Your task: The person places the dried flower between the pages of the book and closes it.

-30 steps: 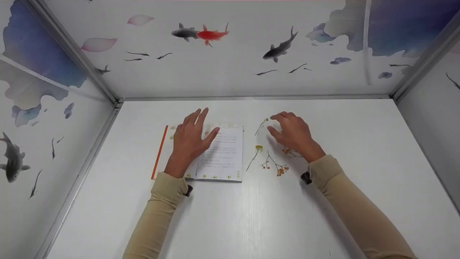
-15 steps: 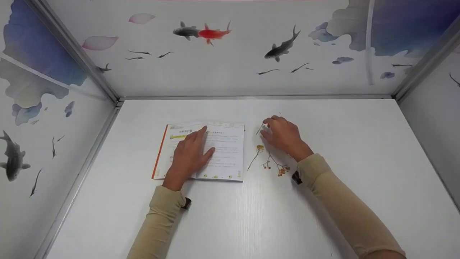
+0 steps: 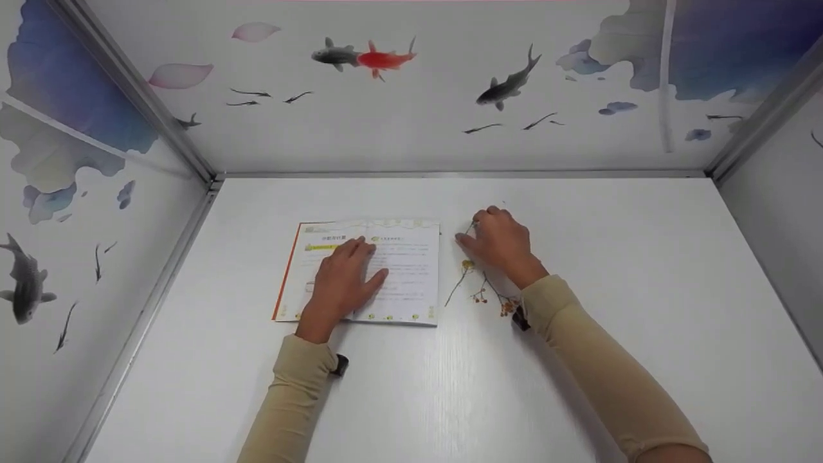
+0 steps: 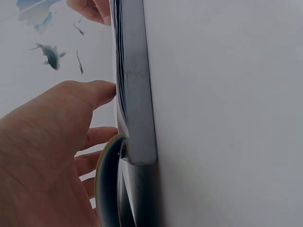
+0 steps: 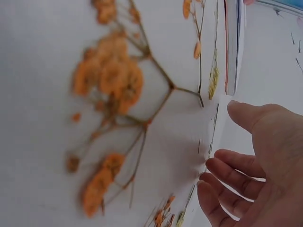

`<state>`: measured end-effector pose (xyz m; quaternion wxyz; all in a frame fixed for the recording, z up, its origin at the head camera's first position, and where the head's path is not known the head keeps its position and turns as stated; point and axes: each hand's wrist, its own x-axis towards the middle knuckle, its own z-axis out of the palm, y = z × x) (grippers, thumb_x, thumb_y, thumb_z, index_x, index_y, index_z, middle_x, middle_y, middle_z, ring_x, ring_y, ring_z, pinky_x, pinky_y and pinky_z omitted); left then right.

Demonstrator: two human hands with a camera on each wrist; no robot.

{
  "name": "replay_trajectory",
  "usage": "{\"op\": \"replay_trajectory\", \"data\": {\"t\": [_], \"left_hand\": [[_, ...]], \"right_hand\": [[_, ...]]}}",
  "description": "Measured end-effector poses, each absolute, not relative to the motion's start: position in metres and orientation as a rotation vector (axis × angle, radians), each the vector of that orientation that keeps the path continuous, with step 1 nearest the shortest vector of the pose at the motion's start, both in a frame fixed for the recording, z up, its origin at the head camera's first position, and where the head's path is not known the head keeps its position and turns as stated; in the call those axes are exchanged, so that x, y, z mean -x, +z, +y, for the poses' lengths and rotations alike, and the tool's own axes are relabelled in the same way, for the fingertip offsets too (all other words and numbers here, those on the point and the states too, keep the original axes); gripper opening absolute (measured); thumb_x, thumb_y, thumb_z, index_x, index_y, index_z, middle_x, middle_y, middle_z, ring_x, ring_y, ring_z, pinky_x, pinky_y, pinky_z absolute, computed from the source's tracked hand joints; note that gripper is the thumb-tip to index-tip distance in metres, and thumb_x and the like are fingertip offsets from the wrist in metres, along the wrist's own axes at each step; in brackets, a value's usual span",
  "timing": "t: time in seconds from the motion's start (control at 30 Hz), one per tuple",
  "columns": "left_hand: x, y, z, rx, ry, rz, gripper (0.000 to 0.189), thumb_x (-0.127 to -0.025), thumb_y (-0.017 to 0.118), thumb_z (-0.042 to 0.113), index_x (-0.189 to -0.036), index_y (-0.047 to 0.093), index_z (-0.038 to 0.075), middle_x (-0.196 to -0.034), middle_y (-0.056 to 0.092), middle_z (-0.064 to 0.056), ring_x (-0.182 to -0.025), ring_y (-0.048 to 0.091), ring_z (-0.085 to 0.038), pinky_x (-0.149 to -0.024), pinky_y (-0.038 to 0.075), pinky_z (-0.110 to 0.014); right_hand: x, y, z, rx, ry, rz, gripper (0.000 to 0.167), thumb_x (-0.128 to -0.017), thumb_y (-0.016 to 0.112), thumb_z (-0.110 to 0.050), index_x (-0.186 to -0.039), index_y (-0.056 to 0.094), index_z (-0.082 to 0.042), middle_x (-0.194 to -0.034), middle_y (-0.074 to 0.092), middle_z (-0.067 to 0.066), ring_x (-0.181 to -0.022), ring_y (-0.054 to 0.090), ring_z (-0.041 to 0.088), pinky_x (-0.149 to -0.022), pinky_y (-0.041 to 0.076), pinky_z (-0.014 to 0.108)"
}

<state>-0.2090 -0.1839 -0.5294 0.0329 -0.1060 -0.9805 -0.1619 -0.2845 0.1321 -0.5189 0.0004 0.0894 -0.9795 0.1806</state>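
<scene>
Thin green dried sprig [image 5: 215, 125]: likely light, brittle; take by stem. Right fingers [image 5: 232, 177] parted beside it, nothing gripped; left fingers [image 3: 350, 253] extended, empty.

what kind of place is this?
Looks like a purpose-built booth or workstation, though its exact use is unclear: a white tabletop walled on three visible sides by panels printed with fish, with metal framing at the corners.

Narrow gap, book [image 3: 402, 280] to yellow sprig [image 3: 458, 283] — broad room far right
</scene>
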Motion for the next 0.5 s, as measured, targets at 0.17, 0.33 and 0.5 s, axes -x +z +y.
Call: {"op": "replay_trajectory", "data": {"t": [0.17,0.33,0.5], "left_hand": [[0.21,-0.53,-0.182,0.317,-0.501,-3.049,0.062,-0.106,0.067,0.05,-0.152,0.059,0.011,-0.165,0.051,-0.015,-0.155,0.047,-0.034,-0.122,0.042,-0.059],[0.212,-0.531,-0.183,0.323,-0.502,-3.058,0.061,-0.106,0.065,0.051,-0.152,0.057,0.011,-0.165,0.05,-0.014,-0.154,0.048,-0.035,-0.121,0.043,-0.06],[0.212,-0.532,-0.185,0.329,-0.496,-3.061,0.06,-0.107,0.063,0.051,-0.152,0.056,0.012,-0.163,0.05,-0.013,-0.152,0.048,-0.035,-0.118,0.043,-0.062]], "right_hand": [[0.284,-0.522,0.131,-0.212,0.579,-3.075,0.056,-0.1,0.075,-0.048,-0.128,0.072,0.002,-0.133,0.067,0.022,-0.123,0.065,0.038,-0.092,0.061,0.058],[0.284,-0.52,0.139,-0.283,0.679,-3.071,0.035,-0.105,0.068,-0.026,-0.13,0.075,-0.002,-0.133,0.066,0.02,-0.123,0.064,0.038,-0.091,0.061,0.059],[0.283,-0.518,0.145,-0.343,0.754,-3.054,0.031,-0.107,0.056,-0.007,-0.129,0.078,-0.005,-0.128,0.068,0.018,-0.12,0.066,0.038,-0.09,0.061,0.058]]}}
